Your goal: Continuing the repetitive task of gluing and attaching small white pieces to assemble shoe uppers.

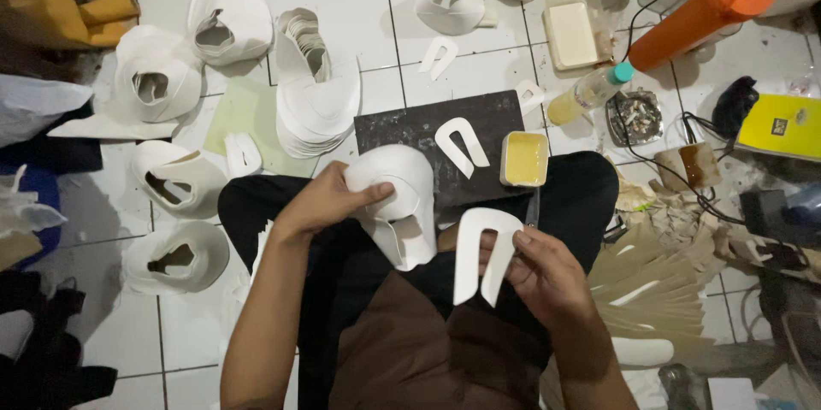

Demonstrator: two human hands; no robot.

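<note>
Right hand (547,277) pinches a white U-shaped piece (483,252) upright over the lap, fingers closed on its leg. Left hand (321,200) clasps a white shoe upper (402,200), steadying it. Beyond, dark board (410,132), glue tray (523,159), stacked uppers (316,98) within reach.

The person wears a brown garment over black trousers, with both forearms bare of sleeves
</note>
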